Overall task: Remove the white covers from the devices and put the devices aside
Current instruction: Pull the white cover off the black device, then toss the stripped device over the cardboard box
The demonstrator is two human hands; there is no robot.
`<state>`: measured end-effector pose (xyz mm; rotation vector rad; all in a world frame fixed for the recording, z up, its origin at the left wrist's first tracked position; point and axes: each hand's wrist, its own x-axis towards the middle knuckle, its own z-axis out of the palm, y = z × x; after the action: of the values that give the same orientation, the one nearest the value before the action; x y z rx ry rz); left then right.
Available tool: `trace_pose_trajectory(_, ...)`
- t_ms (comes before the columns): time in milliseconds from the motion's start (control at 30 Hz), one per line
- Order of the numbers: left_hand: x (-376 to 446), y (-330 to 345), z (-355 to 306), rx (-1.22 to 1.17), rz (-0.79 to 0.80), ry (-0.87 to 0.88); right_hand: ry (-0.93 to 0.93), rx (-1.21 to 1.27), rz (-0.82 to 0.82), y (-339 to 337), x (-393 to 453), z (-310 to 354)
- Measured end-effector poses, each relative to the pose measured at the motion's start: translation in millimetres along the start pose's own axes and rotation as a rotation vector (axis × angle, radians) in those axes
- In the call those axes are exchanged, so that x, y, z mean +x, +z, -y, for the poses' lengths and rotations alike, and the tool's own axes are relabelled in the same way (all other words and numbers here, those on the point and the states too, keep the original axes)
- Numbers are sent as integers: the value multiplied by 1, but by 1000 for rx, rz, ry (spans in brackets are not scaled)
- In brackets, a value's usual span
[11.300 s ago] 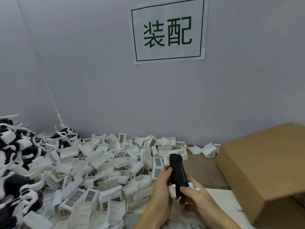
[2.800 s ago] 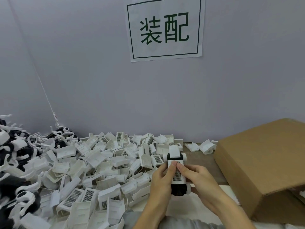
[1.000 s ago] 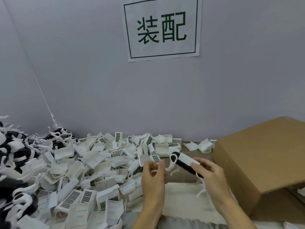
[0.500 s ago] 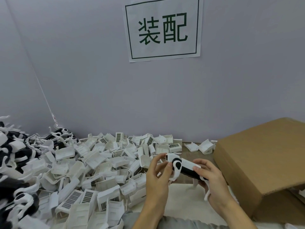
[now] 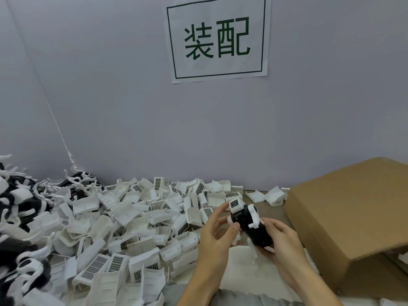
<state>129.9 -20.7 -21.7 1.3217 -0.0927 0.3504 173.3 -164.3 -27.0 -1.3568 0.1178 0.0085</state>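
Observation:
A black device [image 5: 254, 228] with white parts clipped on it is held above the table, low and right of centre. My right hand [image 5: 280, 241] grips its lower end from underneath. My left hand [image 5: 217, 230] touches its upper left end, thumb and fingertips at the small white end cover [image 5: 235, 205]. A white hook piece [image 5: 254, 215] wraps over the device's top. A big heap of removed white covers [image 5: 123, 221] fills the table to the left.
A pile of black-and-white devices [image 5: 19, 208] lies at the far left. A brown cardboard box [image 5: 353, 217] stands close on the right. Behind is a grey wall with a printed paper sign [image 5: 217, 38]. A white sheet [image 5: 242, 268] lies under my hands.
The device has been turned from lying sideways to pointing away, its black side now up. My right hand shifted under it and my left hand moved onto its far end.

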Motion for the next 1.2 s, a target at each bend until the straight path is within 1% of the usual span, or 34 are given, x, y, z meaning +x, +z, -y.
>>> trace_pose_trajectory(67,1,1,1,-90,-26,-41,-28,4,48,0,-2,1)
trace_pose_trajectory(133,3,0,1,-187,-44,-90,-71,-36,143,0,-6,2)
trace_pose_trajectory(233,5,-3,1,-261,-53,-159,-104,-243,250,1,-10,2)
trace_pose_trajectory(300,6,-3,0,-300,-55,-186,-72,-341,308,3,-12,3)
trace_pose_trajectory(367,5,-1,-3,-354,-52,-214,-9,-274,302,2,-12,6)
trace_pose_trajectory(433,5,-1,-5,-378,-59,-210,42,-165,236,1,-11,11)
trace_pose_trajectory(467,5,-2,-5,-349,-65,-197,59,-125,200,0,-10,13)
trace_pose_trajectory(533,6,-3,-1,-200,-78,-163,85,-33,137,-2,-8,17)
trace_pose_trajectory(567,5,-3,1,-66,-62,-152,104,29,99,-3,-8,20)
trace_pose_trajectory(600,4,-3,4,117,-19,-140,123,98,58,-4,-8,21)
trace_pose_trajectory(633,1,-1,6,321,62,-117,136,166,26,-6,-8,23)
trace_pose_trajectory(700,-4,4,12,684,273,-13,139,240,0,-8,-8,27)
trace_pose_trajectory(767,-8,9,18,945,429,109,135,230,2,-12,-8,32)
trace_pose_trajectory(833,-11,14,22,1134,516,157,127,187,17,-16,-8,39)
trace_pose_trajectory(867,-11,15,23,1187,529,179,118,170,28,-17,-9,44)
trace_pose_trajectory(933,-9,15,24,1186,512,205,83,159,45,-20,-10,59)
trace_pose_trajectory(1033,-5,12,25,1172,484,203,-1,230,-6,-32,-8,92)
trace_pose_trajectory(1133,-3,12,26,1172,489,196,-123,294,-144,-57,4,133)
trace_pose_trajectory(1200,-3,13,27,1179,499,187,-209,335,-286,-79,17,162)
